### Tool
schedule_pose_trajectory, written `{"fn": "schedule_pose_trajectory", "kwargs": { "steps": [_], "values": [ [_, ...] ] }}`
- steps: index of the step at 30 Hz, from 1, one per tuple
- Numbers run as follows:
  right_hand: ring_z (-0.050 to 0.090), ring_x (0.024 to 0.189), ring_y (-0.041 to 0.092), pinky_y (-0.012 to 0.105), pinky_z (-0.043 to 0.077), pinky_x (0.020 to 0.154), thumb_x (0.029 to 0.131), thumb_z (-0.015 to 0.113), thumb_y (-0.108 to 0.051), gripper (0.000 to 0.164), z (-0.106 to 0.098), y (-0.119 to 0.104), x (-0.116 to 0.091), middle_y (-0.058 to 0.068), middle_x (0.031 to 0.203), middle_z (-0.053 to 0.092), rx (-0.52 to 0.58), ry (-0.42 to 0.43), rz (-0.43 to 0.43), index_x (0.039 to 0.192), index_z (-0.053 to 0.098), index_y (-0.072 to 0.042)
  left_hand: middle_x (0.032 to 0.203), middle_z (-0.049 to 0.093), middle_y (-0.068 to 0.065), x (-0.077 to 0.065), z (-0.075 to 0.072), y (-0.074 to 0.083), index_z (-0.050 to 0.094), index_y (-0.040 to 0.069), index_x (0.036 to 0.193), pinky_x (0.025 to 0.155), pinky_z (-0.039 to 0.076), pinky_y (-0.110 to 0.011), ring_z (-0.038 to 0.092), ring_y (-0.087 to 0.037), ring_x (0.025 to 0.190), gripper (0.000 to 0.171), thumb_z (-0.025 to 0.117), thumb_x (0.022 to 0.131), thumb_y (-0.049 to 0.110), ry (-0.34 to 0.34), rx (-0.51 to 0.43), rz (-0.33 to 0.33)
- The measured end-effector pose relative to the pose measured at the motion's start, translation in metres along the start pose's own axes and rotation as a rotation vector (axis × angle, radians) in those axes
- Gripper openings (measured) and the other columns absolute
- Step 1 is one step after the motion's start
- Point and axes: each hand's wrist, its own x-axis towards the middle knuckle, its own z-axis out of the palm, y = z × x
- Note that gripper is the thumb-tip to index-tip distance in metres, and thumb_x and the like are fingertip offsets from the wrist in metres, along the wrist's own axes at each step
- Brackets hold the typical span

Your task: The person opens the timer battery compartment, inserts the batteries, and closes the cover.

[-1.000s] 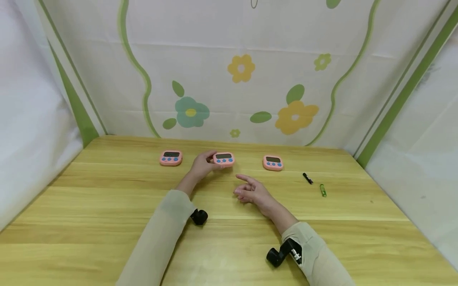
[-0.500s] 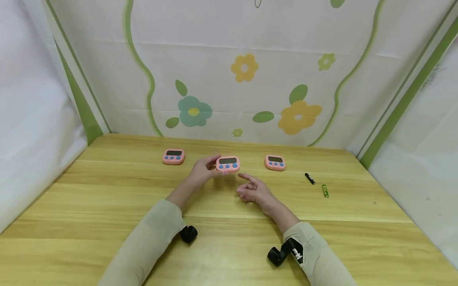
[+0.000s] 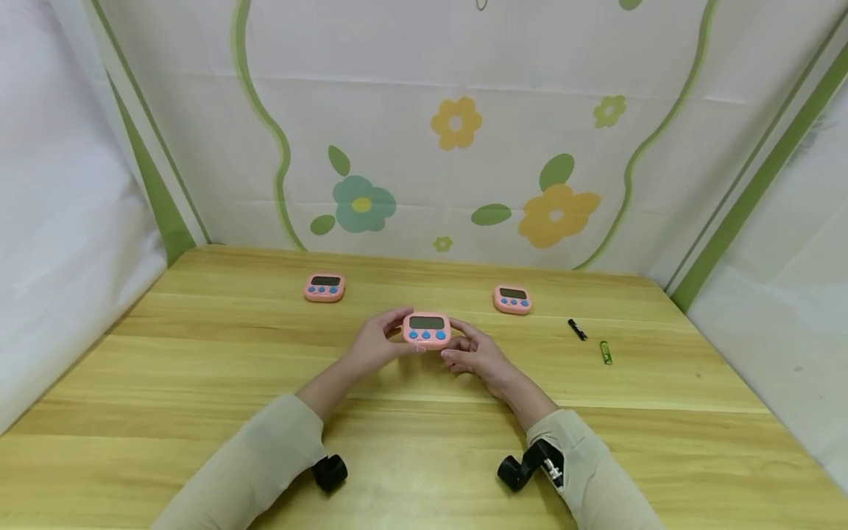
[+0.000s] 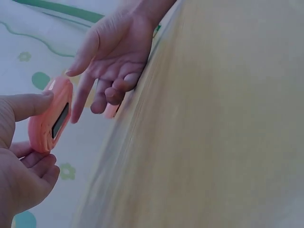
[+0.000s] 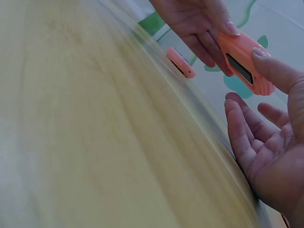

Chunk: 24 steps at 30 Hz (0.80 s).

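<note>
A pink digital timer (image 3: 427, 343) with a dark screen and blue buttons is held up over the middle of the table. My left hand (image 3: 379, 344) pinches its left side, thumb low and fingers behind, and the left wrist view shows this grip on the timer (image 4: 43, 124) side-on. At its other end is my right hand (image 3: 482, 361), with the fingertips right at the timer's edge. In the right wrist view, the right thumb (image 5: 278, 71) overlaps the timer's near corner, while the other fingers are loosely bent below it.
Two similar pink timers lie near the back of the wooden table (image 3: 424, 456), one at left (image 3: 324, 288) and one at right (image 3: 512, 299). Farther right are a small black battery (image 3: 577, 330) and a green battery (image 3: 606, 352). A flowered curtain (image 3: 397, 110) stands behind.
My left hand has lifted the middle timer off the back of the table and brought it nearer and slightly right, up to my right hand. The right hand has stayed nearly in place.
</note>
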Motion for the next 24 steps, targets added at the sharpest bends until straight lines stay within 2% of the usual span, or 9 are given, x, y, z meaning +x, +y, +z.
{"fn": "schedule_pose_trajectory", "kwargs": {
  "steps": [9,21,24],
  "values": [
    [0.055,0.073,0.022,0.032,0.049,0.065,0.079,0.061,-0.007,0.064,-0.001,-0.001,-0.001,0.010,0.089,0.055,-0.016,-0.032,-0.009,0.134,0.030,-0.011,0.116,0.050,-0.014,-0.006,0.004,-0.008,0.044,-0.003,0.122,0.089,0.038,-0.037,0.046,-0.026,0.105,0.061,0.071,0.067,-0.002,0.018,-0.006,-0.015],
    [0.054,0.075,0.023,0.032,0.048,0.065,0.078,0.062,-0.004,0.065,0.001,-0.002,-0.002,0.012,0.091,0.055,-0.051,-0.038,0.003,0.134,0.029,-0.008,0.120,0.046,-0.017,-0.007,0.006,-0.015,0.042,-0.004,0.123,0.089,0.037,-0.040,0.045,-0.028,0.107,0.062,0.070,0.068,-0.004,-0.012,-0.081,0.004],
    [0.054,0.075,0.022,0.031,0.048,0.064,0.078,0.062,-0.005,0.065,0.001,-0.002,-0.002,0.012,0.091,0.055,-0.061,-0.036,0.003,0.134,0.029,-0.008,0.121,0.045,-0.017,-0.006,0.007,-0.017,0.042,-0.004,0.123,0.088,0.038,-0.040,0.045,-0.028,0.106,0.062,0.070,0.068,-0.003,-0.016,-0.074,0.013]
  ]
}}
